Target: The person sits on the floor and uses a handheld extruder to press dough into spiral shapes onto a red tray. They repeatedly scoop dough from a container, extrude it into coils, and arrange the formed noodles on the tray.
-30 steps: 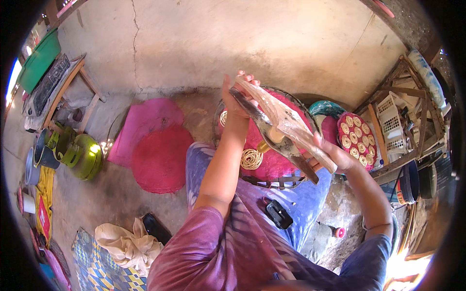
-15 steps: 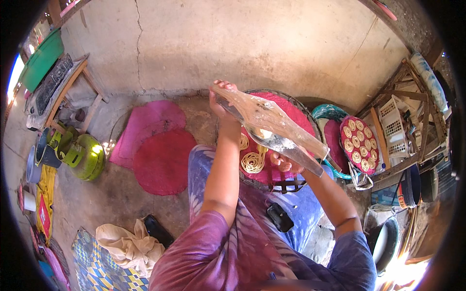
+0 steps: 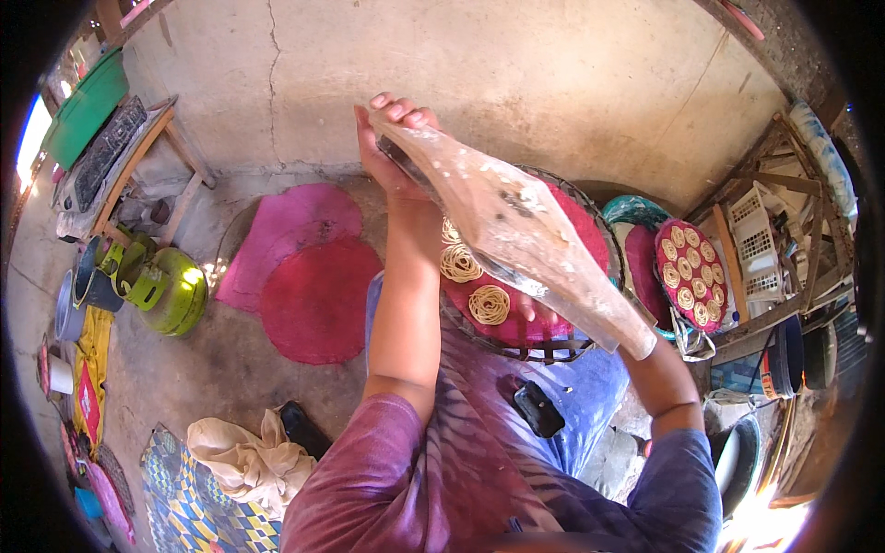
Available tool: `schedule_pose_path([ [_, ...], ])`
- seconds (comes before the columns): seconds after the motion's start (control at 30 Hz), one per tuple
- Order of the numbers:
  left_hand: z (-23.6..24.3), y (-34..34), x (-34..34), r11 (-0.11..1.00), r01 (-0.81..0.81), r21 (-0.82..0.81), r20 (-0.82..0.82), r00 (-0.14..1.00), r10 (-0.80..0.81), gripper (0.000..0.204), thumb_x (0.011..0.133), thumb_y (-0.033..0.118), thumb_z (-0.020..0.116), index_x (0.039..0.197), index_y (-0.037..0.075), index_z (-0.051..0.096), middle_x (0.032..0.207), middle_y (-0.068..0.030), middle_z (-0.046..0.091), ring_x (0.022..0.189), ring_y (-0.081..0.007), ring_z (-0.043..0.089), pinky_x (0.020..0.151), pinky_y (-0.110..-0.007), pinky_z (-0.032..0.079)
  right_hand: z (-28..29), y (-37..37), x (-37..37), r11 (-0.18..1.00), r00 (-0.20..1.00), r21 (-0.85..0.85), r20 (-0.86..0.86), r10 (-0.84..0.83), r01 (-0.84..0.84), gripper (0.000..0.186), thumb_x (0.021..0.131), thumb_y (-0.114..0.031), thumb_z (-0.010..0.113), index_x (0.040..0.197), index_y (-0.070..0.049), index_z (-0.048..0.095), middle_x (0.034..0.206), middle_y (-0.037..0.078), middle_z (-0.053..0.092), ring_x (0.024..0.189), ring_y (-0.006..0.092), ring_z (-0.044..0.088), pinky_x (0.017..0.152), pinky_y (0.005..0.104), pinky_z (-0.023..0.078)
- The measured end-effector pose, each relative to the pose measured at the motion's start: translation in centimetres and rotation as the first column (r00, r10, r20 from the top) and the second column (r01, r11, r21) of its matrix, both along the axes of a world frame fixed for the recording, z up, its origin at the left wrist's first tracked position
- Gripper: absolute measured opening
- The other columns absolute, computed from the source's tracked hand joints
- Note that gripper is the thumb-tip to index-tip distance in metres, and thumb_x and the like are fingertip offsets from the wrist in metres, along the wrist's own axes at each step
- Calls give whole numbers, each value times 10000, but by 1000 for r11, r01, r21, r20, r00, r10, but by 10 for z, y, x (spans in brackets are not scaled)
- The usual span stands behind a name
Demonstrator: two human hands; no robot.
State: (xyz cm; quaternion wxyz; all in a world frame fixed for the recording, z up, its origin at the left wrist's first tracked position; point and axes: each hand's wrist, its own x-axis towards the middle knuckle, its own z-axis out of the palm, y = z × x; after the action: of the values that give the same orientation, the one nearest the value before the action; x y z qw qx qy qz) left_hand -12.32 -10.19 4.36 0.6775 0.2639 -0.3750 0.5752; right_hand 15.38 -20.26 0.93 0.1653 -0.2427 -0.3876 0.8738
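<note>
My left hand (image 3: 396, 138) is wrapped around the upper left end of a floury two-board wooden press (image 3: 525, 217), held slantwise in the air. My right hand (image 3: 539, 311) is mostly hidden under the press; only some fingertips show, apart and with nothing visible in them. The press's lower end crosses over my right forearm. Beneath lies a round red cloth (image 3: 576, 221) on a dark woven basket tray (image 3: 558, 351). Pale coiled noodle nests sit on the cloth, one nest (image 3: 489, 304) nearest my right fingertips.
To the right, a round red mat (image 3: 678, 290) with several nests leans by a teal basin (image 3: 636, 210). Pink and red cloths (image 3: 318, 300) cover floor at left, near a green gas cylinder (image 3: 171, 295). A black phone-like object (image 3: 537, 410) lies on my lap.
The press has swung up and toward me, its upper board now covering the lower one. My left hand has risen leftward. Another nest now shows, and my right hand is more hidden.
</note>
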Motion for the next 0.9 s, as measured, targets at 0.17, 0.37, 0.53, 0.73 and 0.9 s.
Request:
schedule_pose_path([
  [0.17, -15, -4, 43, 920, -85, -383, -261, 965, -20, 653, 923, 739, 376, 1014, 136, 608, 903, -94, 631, 913, -305, 596, 725, -410, 531, 55, -39, 66, 958, 942, 278, 334, -30, -68, 1037, 828, -843, 366, 1471, -31, 344, 1159, 282, 622, 974, 354, 671, 860, 454, 534],
  [0.37, -100, 0, 126, 777, 56, -627, -137, 974, -181, 614, 962, 664, 340, 1047, 110, 591, 900, -90, 617, 936, -285, 567, 878, -424, 482, 65, -62, 90, 991, 767, 69, 628, -132, 114, 814, 944, -710, 373, 1378, -29, 472, 1060, 241, 666, 941, 322, 689, 771, 403, 553],
  [0.53, -97, 7, 115, 810, -48, -584, -199, 976, -86, 553, 972, 630, 330, 978, 134, 576, 852, -62, 578, 865, -268, 543, 806, -418, 485, 64, -67, 79, 930, 642, 367, 708, -296, 24, 706, 993, -644, 334, 1201, -31, 615, 986, 145, 675, 773, 225, 663, 649, 333, 526],
  [0.73, -69, -19, 117, 769, -46, -638, -203, 973, -110, 505, 997, 586, 322, 940, 147, 564, 825, -43, 561, 833, -249, 534, 783, -401, 479, 92, -85, 85, 945, 607, 308, 733, -308, 108, 688, 999, -623, 357, 1142, -8, 631, 874, 137, 678, 669, 203, 654, 601, 317, 523],
  [0.9, -54, -10, 122, 834, -47, -549, -185, 981, -67, 527, 1001, 595, 285, 922, 149, 555, 811, -48, 552, 819, -248, 528, 778, -385, 469, 88, -76, 85, 850, 587, 526, 698, -410, -32, 655, 1020, -561, 366, 988, 12, 682, 792, 99, 681, 648, 171, 649, 590, 303, 509],
])
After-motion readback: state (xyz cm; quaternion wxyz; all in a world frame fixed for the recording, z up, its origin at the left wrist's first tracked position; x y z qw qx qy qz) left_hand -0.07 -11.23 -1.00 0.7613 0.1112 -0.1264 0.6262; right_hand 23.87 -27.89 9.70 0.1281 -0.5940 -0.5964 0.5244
